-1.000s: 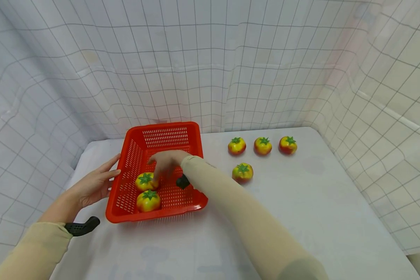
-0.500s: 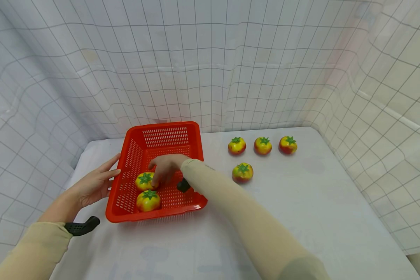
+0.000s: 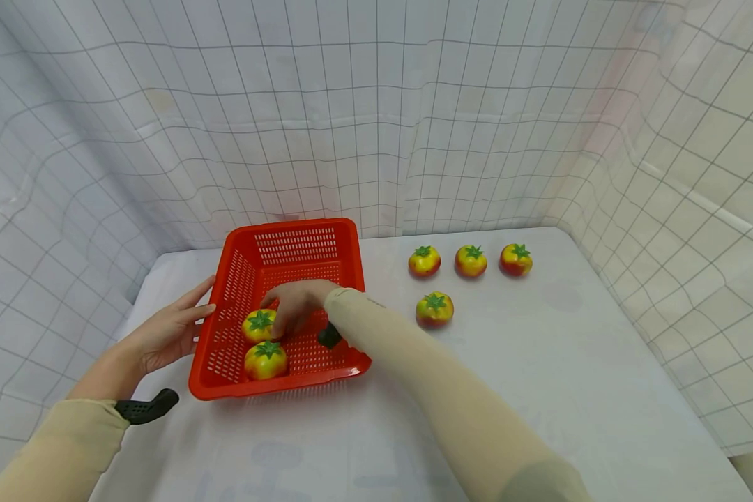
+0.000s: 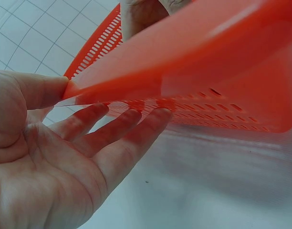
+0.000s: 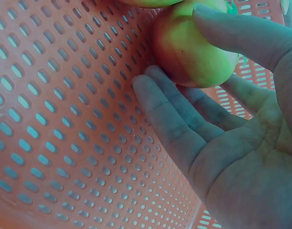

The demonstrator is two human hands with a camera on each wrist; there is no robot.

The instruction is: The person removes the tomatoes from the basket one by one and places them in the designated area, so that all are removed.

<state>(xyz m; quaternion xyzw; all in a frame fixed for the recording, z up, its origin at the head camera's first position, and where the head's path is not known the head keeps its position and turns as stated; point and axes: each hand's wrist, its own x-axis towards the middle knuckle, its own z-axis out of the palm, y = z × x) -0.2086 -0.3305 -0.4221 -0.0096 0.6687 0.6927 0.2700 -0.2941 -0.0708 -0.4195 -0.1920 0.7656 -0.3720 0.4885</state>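
Inside a red plastic basket (image 3: 295,226) on the left of the table, two yellow-red tomatoes with green leafy tops sit along its left side. My right hand (image 3: 295,303) reaches into the basket and holds the rear tomato (image 3: 259,325). In the right wrist view, the thumb lies on this tomato (image 5: 198,52) while the other fingers come round its lower side. A front tomato (image 3: 266,360) rests just nearer. My left hand (image 3: 169,329) touches the basket's left side from outside. In the left wrist view its thumb meets the rim (image 4: 131,76), with fairly straight fingers below.
Three tomatoes stand in a row at the back, right of the basket: a left one (image 3: 424,261), a middle one (image 3: 470,262) and a right one (image 3: 516,260). Another tomato (image 3: 434,309) sits nearer. A gridded white curtain (image 3: 376,139) surrounds the white table (image 3: 539,362).
My right hand has shifted slightly down and left, and its fingers have come closer round the rear tomato, which has moved slightly left. The left hand and basket have hardly moved.
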